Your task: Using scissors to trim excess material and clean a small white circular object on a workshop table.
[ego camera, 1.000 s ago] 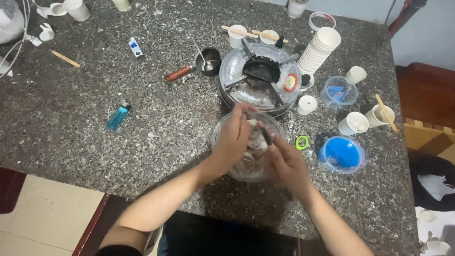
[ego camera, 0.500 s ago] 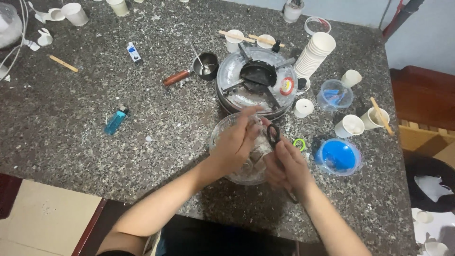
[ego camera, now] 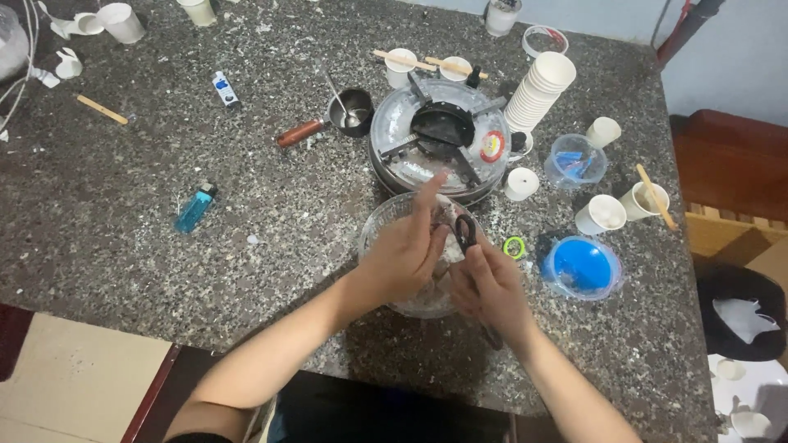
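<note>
A clear glass bowl point(ego camera: 379, 223) sits on the speckled stone counter point(ego camera: 246, 205), just in front of a round portable stove point(ego camera: 435, 135). My left hand point(ego camera: 406, 250) is over the bowl, index finger raised, its other fingers pinching something small and pale that I cannot make out. My right hand point(ego camera: 488, 287) grips a black-handled pair of scissors point(ego camera: 466, 232), whose loops stick up beside my left fingers. The blades and most of the bowl's contents are hidden by my hands.
A blue bowl point(ego camera: 583, 267), small white cups point(ego camera: 599, 215), a stack of white cups point(ego camera: 538, 90) and a clear tub point(ego camera: 574, 162) stand at the right. A blue lighter point(ego camera: 195, 207), a small pot with a brown handle point(ego camera: 349, 108) and wooden sticks lie to the left and back.
The view has shifted a little. My left index finger has lifted and points up. The scissors now stand more upright between my hands over the bowl.
</note>
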